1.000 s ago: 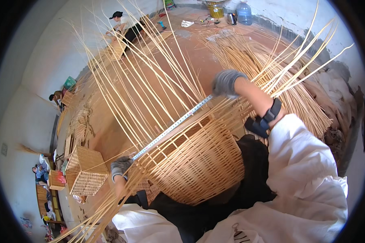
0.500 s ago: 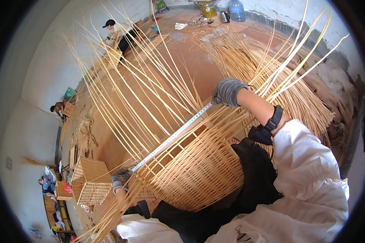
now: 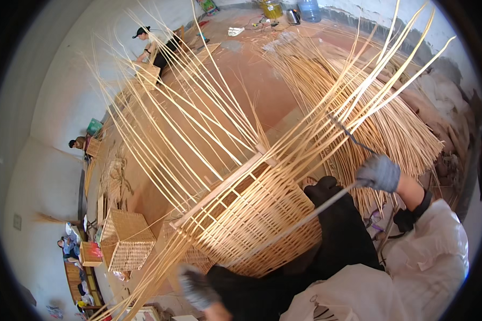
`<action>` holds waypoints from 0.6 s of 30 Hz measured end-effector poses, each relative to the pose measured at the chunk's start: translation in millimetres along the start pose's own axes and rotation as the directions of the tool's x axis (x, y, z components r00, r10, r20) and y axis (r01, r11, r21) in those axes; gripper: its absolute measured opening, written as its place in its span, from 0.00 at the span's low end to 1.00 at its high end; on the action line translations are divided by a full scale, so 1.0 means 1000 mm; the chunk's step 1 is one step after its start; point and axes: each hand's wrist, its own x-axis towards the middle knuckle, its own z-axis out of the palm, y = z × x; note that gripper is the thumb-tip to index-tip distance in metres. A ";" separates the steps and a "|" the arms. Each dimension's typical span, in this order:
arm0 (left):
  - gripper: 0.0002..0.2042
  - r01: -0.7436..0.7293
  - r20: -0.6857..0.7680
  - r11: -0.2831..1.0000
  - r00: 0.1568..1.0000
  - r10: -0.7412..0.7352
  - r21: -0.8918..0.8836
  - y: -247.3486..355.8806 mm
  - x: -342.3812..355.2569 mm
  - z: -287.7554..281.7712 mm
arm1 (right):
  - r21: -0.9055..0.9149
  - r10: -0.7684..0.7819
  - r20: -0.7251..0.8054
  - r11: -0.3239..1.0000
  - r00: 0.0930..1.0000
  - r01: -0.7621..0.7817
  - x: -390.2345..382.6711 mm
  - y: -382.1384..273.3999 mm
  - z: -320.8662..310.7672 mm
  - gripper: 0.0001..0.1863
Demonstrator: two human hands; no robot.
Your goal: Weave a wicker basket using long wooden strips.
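Observation:
A half-woven wicker basket (image 3: 257,224) is tilted in front of my lap, with long pale stakes (image 3: 160,144) rising past its open rim. A wooden bar (image 3: 225,188) lies along the stakes at its top. My right hand (image 3: 379,173), in a grey knit glove, is closed at the right of the basket. From it a blurred tape measure blade (image 3: 292,227) slants down to the left across the weave. A thin dark cord-like strip (image 3: 351,136) also runs up from this hand. Below the basket's left side, my gloved left hand (image 3: 197,289) is smeared by motion, its fingers unclear.
A large pile of loose willow rods (image 3: 380,128) spreads at the right. Left of me stands another wicker basket (image 3: 128,235). A person in a dark cap (image 3: 158,48) works at the far left, with others along the left wall. A blue water bottle (image 3: 309,10) stands at the back.
The tape, stretched along the basket's top between both hands before, now slants across its front. My right hand has moved down and right, my left hand down and slightly right.

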 end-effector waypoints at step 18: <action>0.22 -0.387 0.389 0.068 0.921 -0.015 0.919 -0.122 0.005 0.267 | -0.157 0.183 0.962 0.978 0.204 -0.135 -0.414 -0.031 0.284 0.13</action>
